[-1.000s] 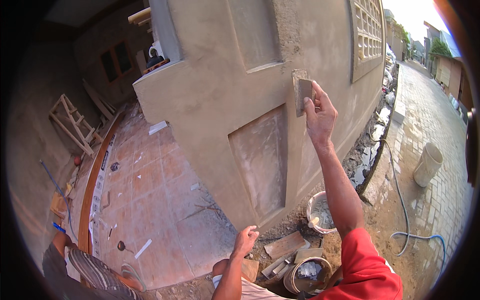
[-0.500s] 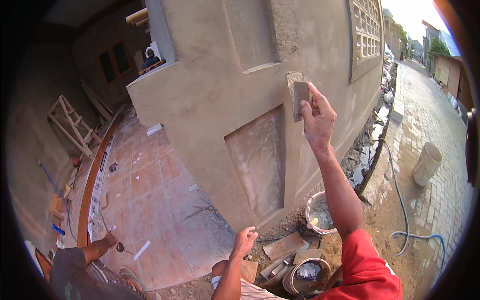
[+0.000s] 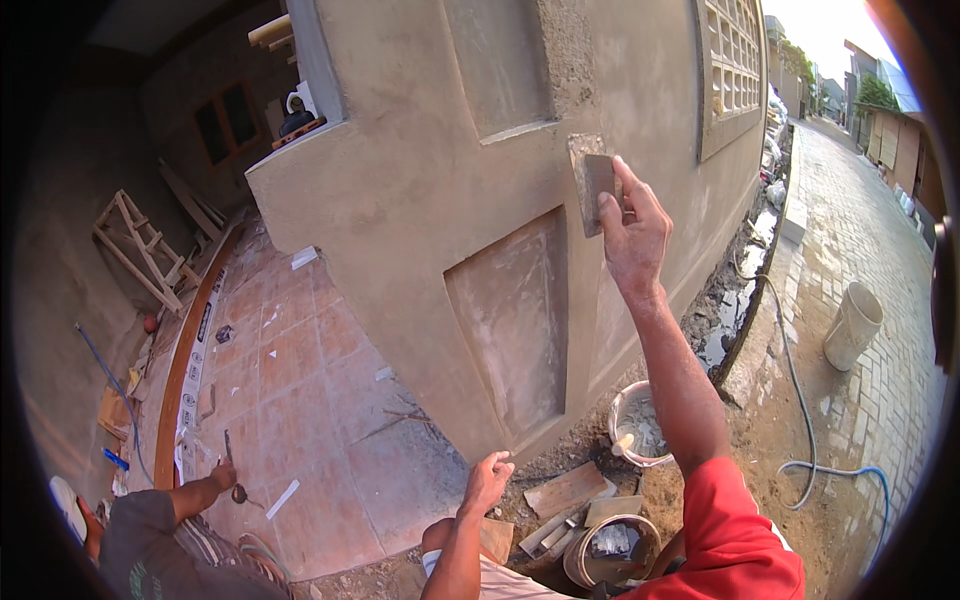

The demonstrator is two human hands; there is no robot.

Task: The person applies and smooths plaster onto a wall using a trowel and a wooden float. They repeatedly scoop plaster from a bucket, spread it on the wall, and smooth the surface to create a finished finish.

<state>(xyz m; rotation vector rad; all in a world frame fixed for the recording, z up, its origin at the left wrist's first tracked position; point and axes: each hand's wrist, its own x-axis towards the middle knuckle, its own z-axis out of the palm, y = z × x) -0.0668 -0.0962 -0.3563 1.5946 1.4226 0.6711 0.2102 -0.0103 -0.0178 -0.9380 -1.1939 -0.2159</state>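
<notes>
Rectangular float (image 3: pixel 598 182) appears to lie against the plastered wall (image 3: pixel 400 190), by the sunken panel's (image 3: pixel 515 320) upper right corner, pinched in the right hand (image 3: pixel 638 228). I'd keep it flush, pressure light and even. The left hand (image 3: pixel 487 482), loosely curled, looks empty; its palm and the float's wall-side face are hidden.

Far left: slatted wooden frame (image 3: pixel 135 267), propped up; long brown beam (image 3: pixel 172 400) along tiled floor (image 3: pixel 300 385), white strip (image 3: pixel 283 499) lying on tiles. Near left: co-worker (image 3: pixel 150 545) in dark shirt. Right: hose (image 3: pixel 791 372) looped over dirt, bluish at near end; pale bucket (image 3: pixel 853 328) beside it on paved street (image 3: pixel 885 265). Far right: greenery (image 3: pixel 876 93).
</notes>
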